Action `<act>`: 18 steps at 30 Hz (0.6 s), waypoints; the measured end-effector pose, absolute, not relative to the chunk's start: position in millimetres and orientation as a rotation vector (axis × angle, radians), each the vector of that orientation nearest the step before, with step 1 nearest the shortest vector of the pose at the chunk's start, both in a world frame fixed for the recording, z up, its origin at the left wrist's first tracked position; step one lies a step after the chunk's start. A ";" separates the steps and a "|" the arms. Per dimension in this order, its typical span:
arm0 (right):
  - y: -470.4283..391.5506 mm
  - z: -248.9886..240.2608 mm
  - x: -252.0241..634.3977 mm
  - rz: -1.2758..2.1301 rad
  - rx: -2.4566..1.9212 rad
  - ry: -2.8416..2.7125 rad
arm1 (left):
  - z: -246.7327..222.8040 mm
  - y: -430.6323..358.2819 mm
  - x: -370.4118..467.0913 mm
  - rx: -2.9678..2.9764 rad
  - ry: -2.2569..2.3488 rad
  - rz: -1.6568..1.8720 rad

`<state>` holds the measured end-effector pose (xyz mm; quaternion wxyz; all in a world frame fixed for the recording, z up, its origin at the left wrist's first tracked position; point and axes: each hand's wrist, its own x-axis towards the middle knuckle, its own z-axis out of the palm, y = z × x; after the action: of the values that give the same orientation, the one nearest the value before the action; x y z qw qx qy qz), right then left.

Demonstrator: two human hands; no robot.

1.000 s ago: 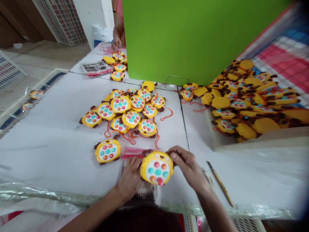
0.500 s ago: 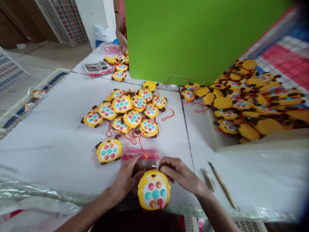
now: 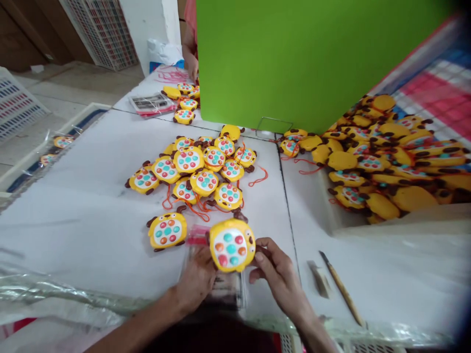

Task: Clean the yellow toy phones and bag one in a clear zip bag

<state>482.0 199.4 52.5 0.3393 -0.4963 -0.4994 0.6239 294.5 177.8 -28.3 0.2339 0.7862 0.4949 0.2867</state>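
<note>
Above the near table edge is a yellow dog-shaped toy (image 3: 231, 247) with coloured round buttons, tipped sideways so its face points right. My right hand (image 3: 274, 269) pinches it by the dark brown ear at the face end. My left hand (image 3: 198, 277) is closed against its lower left edge, fingertips partly hidden behind it. Beneath lie clear plastic bags with a pink top strip (image 3: 196, 234), partly covered by the toy and my left hand. A single dog toy (image 3: 168, 230) lies just left, face up. Beyond is a pile of similar toys (image 3: 204, 181) with orange cords.
A bin (image 3: 333, 215) heaped with dog toys stands at right. A green board (image 3: 287, 63) rises at the back. A wooden-handled knife (image 3: 342, 289) lies front right. Bagged sheets (image 3: 151, 104) lie far left. A co-worker's hand (image 3: 192, 66) shows behind the board.
The toy has moved up and away from the table edge and turned, so its face now points right instead of away from me. My left hand has shifted to its lower left edge.
</note>
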 end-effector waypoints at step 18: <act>196.2 37.9 489.8 1.235 -1.443 -1.846 | 16.5 169.4 263.8 1.704 1.642 1.085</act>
<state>489.8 196.2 37.9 0.2441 -0.5285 -0.6758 0.4521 263.8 169.4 16.5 0.2659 0.6310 0.6080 0.4019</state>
